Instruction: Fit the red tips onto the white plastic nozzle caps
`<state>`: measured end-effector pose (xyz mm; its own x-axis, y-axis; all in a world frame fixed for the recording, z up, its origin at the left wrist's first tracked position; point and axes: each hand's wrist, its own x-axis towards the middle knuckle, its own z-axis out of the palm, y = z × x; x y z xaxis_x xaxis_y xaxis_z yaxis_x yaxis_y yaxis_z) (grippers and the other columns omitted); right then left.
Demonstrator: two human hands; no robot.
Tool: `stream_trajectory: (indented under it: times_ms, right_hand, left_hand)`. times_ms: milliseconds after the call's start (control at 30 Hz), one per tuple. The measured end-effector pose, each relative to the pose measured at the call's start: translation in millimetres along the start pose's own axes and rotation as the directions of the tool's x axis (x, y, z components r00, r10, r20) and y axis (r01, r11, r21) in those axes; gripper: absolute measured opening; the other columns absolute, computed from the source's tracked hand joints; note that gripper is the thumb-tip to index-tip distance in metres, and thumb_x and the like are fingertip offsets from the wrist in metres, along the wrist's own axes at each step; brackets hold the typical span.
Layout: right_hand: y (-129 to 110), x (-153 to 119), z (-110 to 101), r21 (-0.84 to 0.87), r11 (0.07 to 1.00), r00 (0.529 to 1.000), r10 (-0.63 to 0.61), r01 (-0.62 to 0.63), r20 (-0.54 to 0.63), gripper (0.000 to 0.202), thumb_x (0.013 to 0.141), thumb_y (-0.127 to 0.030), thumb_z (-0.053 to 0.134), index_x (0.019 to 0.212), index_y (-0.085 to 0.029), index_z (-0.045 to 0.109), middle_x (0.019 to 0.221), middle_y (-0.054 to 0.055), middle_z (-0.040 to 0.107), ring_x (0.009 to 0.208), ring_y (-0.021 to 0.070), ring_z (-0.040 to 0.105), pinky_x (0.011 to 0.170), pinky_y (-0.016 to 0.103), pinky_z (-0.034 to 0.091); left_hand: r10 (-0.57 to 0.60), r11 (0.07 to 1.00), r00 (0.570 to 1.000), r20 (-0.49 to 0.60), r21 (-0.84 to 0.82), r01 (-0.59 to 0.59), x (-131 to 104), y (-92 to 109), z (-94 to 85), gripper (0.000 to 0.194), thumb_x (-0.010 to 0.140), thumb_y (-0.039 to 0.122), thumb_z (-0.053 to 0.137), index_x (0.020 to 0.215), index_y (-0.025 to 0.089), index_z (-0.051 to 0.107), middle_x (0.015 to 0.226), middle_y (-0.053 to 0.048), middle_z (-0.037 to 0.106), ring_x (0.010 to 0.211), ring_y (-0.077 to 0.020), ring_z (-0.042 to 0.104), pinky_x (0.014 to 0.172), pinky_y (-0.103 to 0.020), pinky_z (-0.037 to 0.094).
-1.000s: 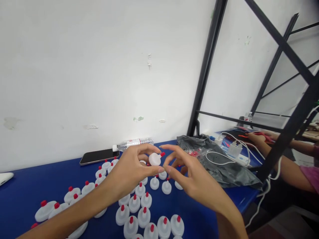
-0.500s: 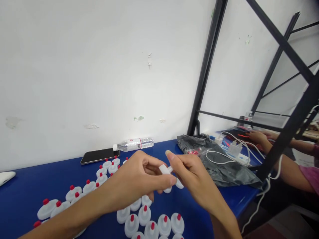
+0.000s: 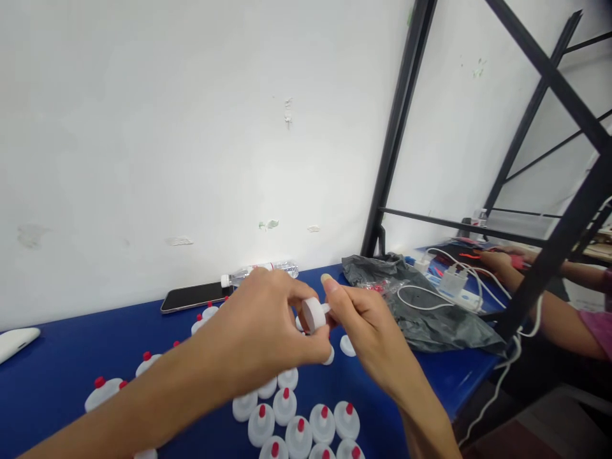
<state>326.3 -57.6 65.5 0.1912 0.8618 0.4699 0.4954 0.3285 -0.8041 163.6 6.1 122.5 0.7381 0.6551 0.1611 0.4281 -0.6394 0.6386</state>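
A white round nozzle cap (image 3: 314,315) is held up between both hands above the blue table (image 3: 382,408). My left hand (image 3: 268,319) has its thumb and fingers closed around the cap's wide rim. At the narrow stem on the cap's right side, my right hand (image 3: 366,325) is closed, its fingers hiding the stem's end. Whether a red tip sits there is hidden. Below the hands stand several white nozzle caps with red tips (image 3: 285,411). A white cap (image 3: 347,345) lies beside the right wrist, partly covered.
A phone (image 3: 194,297) and a water bottle (image 3: 282,268) lie by the wall. At right are a grey plastic bag (image 3: 421,325), a power strip (image 3: 461,296) with cables and a black metal frame (image 3: 396,127). Another person's arm (image 3: 540,299) reaches in beyond it.
The nozzle cap has turned so its flat round face now shows towards me. My left hand has rotated and moved slightly, covering part of the bottle. The view has shifted a little.
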Motion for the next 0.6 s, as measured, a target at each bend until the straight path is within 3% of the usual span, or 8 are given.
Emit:
stream_trajectory:
  times_ms: [67,133,167,200,267,333,467,600]
  right_hand:
    - [4,0,-12,-0.018,1.0,0.991,-0.019,0.017,-0.131,0.059,0.108,-0.055,0.042,0.06,-0.021,0.051,0.058,-0.002,0.048,0.056,0.0132,0.044,0.056,0.028,0.033]
    - [13,2,-29,-0.087,0.996,0.945,-0.027,-0.001,-0.327,0.06,0.107,-0.057,0.042,0.06,-0.022,0.054,0.06,0.0,0.053,0.061,0.0158,0.05,0.061,0.029,0.038]
    - [19,4,-37,-0.143,0.988,0.92,-0.005,-0.055,-0.392,0.06,0.106,-0.059,0.043,0.059,-0.022,0.051,0.058,0.0,0.053,0.06,0.0168,0.051,0.06,0.03,0.038]
    - [26,6,-43,-0.242,0.961,0.928,0.038,-0.137,-0.372,0.059,0.105,-0.059,0.043,0.06,-0.022,0.052,0.059,0.001,0.056,0.061,0.0176,0.053,0.06,0.031,0.038]
    - [39,11,-48,-0.442,0.876,0.97,0.102,-0.193,-0.221,0.056,0.106,-0.056,0.041,0.063,-0.022,0.055,0.062,0.002,0.062,0.061,0.0185,0.056,0.061,0.032,0.038]
    - [50,16,-42,-0.525,0.833,0.985,0.141,-0.175,-0.103,0.051,0.103,-0.052,0.048,0.065,-0.022,0.061,0.063,0.003,0.066,0.06,0.0184,0.058,0.06,0.032,0.037]
    - [61,21,-26,-0.529,0.836,0.984,0.179,-0.147,0.01,0.028,0.092,-0.039,0.068,0.075,-0.019,0.077,0.069,0.004,0.075,0.063,0.0199,0.066,0.061,0.03,0.04]
    - [51,20,-28,-0.495,0.86,0.989,0.149,-0.12,0.018,0.027,0.099,-0.034,0.061,0.096,-0.018,0.081,0.087,0.007,0.081,0.081,0.022,0.073,0.076,0.031,0.047]
  left_hand:
    - [-0.059,0.953,0.94,0.337,-0.261,0.154,0,-5,-14.9,0.021,0.077,0.035,0.069,0.062,0.02,0.071,0.052,0.0,0.061,0.046,-0.0129,0.051,0.044,-0.024,0.037]
    - [-0.02,0.895,0.869,0.495,-0.378,0.236,3,-14,-29.0,0.032,0.078,0.048,0.071,0.063,0.019,0.074,0.062,-0.004,0.07,0.044,-0.0129,0.053,0.038,-0.023,0.033]
    - [-0.054,0.905,0.874,0.483,-0.346,0.247,4,-18,-33.7,0.031,0.078,0.048,0.074,0.069,0.019,0.077,0.064,-0.005,0.072,0.047,-0.014,0.056,0.038,-0.022,0.034]
    - [-0.091,0.923,0.897,0.432,-0.301,0.239,5,-21,-36.2,0.028,0.078,0.047,0.075,0.076,0.02,0.08,0.065,-0.004,0.073,0.05,-0.0152,0.059,0.04,-0.022,0.035]
    - [-0.143,0.95,0.938,0.315,-0.221,0.219,7,-25,-33.8,0.027,0.078,0.043,0.078,0.096,0.022,0.08,0.07,-0.003,0.073,0.063,-0.0191,0.065,0.048,-0.022,0.042]
    - [-0.143,0.96,0.953,0.269,-0.197,0.199,7,-26,-23.6,0.037,0.078,0.042,0.079,0.109,0.024,0.076,0.082,-0.004,0.075,0.074,-0.022,0.068,0.056,-0.024,0.048]
    - [-0.191,0.975,0.948,0.253,-0.062,0.213,4,-31,5.2,0.048,0.074,0.052,0.08,0.115,0.027,0.075,0.109,-0.007,0.07,0.068,-0.0189,0.066,0.056,-0.026,0.047]
    - [-0.157,0.987,0.974,0.164,-0.007,0.16,5,-38,23.1,0.046,0.079,0.052,0.075,0.12,0.032,0.075,0.108,-0.006,0.067,0.072,-0.0202,0.064,0.057,-0.027,0.047]
